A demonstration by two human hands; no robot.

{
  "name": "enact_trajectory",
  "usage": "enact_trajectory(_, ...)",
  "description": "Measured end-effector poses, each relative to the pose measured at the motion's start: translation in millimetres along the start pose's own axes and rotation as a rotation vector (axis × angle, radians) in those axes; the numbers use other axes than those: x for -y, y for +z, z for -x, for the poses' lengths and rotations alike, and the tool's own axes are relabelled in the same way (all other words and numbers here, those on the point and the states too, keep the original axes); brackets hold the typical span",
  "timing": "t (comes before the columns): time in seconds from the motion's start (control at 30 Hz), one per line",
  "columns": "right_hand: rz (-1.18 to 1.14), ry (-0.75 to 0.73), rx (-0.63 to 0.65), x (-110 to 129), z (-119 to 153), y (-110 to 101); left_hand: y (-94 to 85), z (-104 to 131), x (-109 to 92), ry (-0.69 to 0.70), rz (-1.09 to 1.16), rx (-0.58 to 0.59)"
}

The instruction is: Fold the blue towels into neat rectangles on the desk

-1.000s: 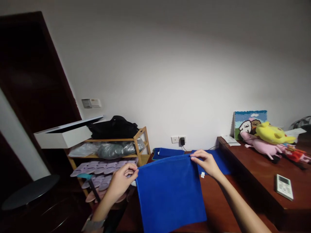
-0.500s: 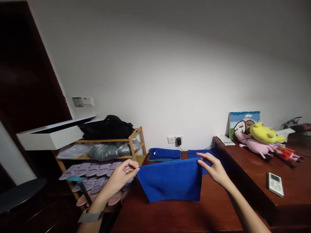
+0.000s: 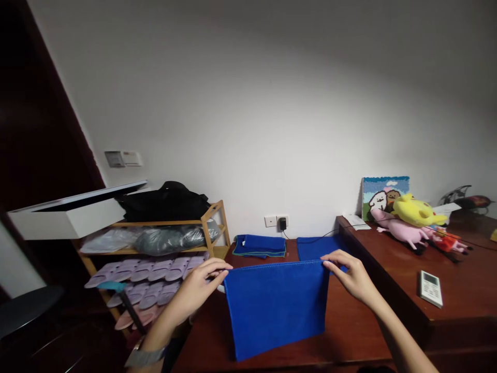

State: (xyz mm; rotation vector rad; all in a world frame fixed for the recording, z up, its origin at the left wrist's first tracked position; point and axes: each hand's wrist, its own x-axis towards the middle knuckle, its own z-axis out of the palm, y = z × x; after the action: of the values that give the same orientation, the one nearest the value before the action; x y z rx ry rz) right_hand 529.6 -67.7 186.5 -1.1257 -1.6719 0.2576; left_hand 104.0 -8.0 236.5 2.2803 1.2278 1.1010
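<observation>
A blue cloth (image 3: 275, 305) hangs stretched between my two hands above a dark wooden table (image 3: 349, 331). My left hand (image 3: 202, 285) pinches its top left corner. My right hand (image 3: 351, 277) pinches the top right corner. The cloth's lower edge reaches down to the table near its front. Behind it on the table lie a folded blue cloth (image 3: 259, 245) and a flat blue cloth (image 3: 316, 247), partly hidden by my right hand.
A wooden rack (image 3: 171, 243) with lilac slippers, bags and a white box (image 3: 62, 217) stands at the left. A higher wooden desk (image 3: 458, 274) at the right carries plush toys (image 3: 411, 223), a picture and a remote control (image 3: 429, 288). A wall socket (image 3: 276, 221) holds a charger.
The cloth was first hanging long, then shortened, and now hangs longer again. Both hands have dropped slightly and the view has shifted to the left.
</observation>
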Motion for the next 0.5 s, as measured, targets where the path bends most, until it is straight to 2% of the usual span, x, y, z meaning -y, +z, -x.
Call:
enact_trajectory(0.17,-0.012,0.005,-0.008,12,14,-16,3.0,16,-15,-0.094,0.159,0.065)
enact_trajectory(0.3,-0.033,0.059,-0.111,18,25,-29,8.9,36,-30,-0.083,0.327,0.121)
enact_trajectory(0.43,-0.023,0.115,-0.242,-2,12,-24,19.1,38,-41,-0.086,0.343,0.260)
enact_trajectory(0.5,0.000,0.118,-0.232,-24,-7,-9,27.5,30,-32,-0.098,0.334,0.267)
